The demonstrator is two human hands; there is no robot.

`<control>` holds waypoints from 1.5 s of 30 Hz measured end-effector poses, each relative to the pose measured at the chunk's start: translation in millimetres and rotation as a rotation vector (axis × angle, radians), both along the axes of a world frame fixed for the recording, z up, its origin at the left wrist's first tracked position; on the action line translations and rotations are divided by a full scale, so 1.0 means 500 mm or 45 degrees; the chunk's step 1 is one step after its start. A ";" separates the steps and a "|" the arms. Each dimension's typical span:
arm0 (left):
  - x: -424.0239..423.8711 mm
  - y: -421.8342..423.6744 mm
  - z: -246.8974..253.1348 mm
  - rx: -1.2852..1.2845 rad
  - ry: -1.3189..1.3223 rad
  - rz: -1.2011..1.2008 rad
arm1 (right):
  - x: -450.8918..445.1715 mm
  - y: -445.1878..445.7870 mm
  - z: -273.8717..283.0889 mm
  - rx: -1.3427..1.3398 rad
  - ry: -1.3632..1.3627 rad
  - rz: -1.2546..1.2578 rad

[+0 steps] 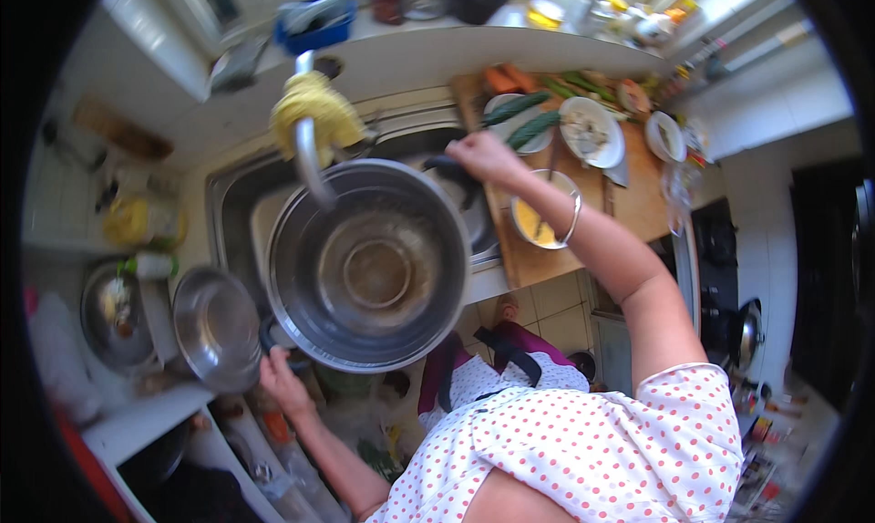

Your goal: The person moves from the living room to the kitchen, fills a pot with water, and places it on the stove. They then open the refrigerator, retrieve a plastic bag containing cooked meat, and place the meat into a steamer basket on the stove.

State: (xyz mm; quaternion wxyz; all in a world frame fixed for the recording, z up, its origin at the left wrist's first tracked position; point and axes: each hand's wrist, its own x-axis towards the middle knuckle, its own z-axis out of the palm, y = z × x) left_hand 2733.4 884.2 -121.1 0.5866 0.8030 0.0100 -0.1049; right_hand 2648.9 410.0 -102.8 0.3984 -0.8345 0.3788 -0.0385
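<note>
A large stainless steel pot (437,318) is held over the sink (217,195), its open top facing me. My right hand (484,156) grips the black handle on the far right side of the pot. At the lower left, my left hand (284,381) is on the opposite black handle (265,334). The metal faucet spout (311,157) reaches over the pot's rim, with a yellow cloth (314,106) wrapped around the faucet. Inside, the pot's bottom looks brownish; whether water is in it is hard to tell.
To the right, a wooden cutting board (547,266) bears cucumbers (533,130), a plate of chopped food (592,133) and a bowl of yellow liquid (530,218). A steel basin (215,328) stands left of the pot. Jars and a blue basket (318,34) line the windowsill.
</note>
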 end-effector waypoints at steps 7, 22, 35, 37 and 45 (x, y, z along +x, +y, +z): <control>-0.023 0.020 0.021 -0.016 -0.004 -0.073 | -0.091 0.064 -0.055 0.579 -0.412 -0.187; -0.329 -0.174 0.356 -0.262 -0.196 -0.080 | -0.645 0.024 0.180 0.778 -0.866 -0.269; -0.648 -0.816 0.431 -0.495 -0.162 -1.080 | -1.327 -0.133 0.323 0.092 -1.094 -1.004; -0.713 -0.945 0.411 -0.507 -0.069 -1.243 | -1.431 -0.160 0.326 0.037 -1.111 -1.182; -1.091 -1.437 0.364 -0.499 0.054 -1.747 | -1.808 -0.348 0.307 -0.092 -1.079 -1.717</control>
